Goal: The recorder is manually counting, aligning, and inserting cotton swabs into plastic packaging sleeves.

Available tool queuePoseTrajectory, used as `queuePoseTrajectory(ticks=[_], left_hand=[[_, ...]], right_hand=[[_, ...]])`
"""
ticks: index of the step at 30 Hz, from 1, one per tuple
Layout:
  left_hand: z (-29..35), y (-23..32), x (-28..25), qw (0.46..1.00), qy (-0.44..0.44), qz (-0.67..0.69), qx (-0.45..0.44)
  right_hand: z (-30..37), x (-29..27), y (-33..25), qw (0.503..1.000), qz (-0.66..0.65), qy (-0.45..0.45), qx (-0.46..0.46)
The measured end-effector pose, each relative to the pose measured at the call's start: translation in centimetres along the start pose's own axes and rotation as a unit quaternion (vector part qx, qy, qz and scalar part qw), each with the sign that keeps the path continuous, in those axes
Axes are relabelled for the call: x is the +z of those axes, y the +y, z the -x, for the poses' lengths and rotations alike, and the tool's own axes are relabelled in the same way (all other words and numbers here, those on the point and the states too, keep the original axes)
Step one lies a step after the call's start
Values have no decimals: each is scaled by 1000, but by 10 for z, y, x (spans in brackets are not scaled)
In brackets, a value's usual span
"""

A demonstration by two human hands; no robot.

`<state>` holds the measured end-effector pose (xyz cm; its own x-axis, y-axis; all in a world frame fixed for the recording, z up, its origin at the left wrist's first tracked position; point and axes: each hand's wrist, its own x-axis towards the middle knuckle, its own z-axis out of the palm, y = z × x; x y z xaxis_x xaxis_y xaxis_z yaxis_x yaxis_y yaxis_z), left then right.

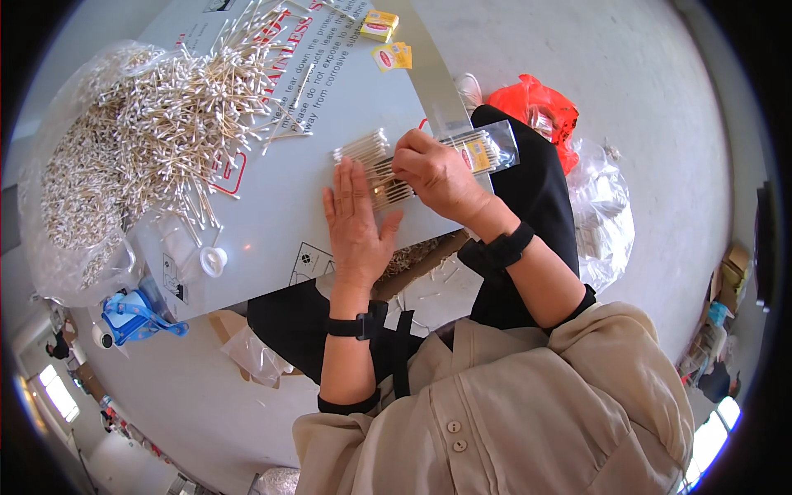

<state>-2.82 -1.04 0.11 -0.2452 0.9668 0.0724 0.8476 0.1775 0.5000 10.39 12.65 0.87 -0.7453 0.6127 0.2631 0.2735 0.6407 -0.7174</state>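
My left hand (356,224) lies flat, fingers stretched forward, with its fingertips at a row of cotton swabs (363,147) on the table. More swabs (391,195) lie side by side between my two hands. My right hand (441,177) is closed, thumb and fingers pinched over cotton swabs at the left end of a clear plastic packet (505,142). Inside that packet are swabs and a yellow card (476,154). The packet reaches past the table's right edge. My right fingers hide its left end.
A big heap of loose cotton swabs (157,124) spills from a clear bag (41,264) on the left. Yellow cards (393,56) and a small yellow box (379,25) lie at the far edge. A white round container (212,261) stands near left. Red (528,103) and clear bags (602,214) sit right.
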Motion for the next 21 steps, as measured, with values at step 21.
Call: queuePoseTrajectory(ticks=[21], left_hand=[[4,-8,-7,957,115,261,-47]], right_hand=[[-32,-4,-1,993,40,-103,-40]])
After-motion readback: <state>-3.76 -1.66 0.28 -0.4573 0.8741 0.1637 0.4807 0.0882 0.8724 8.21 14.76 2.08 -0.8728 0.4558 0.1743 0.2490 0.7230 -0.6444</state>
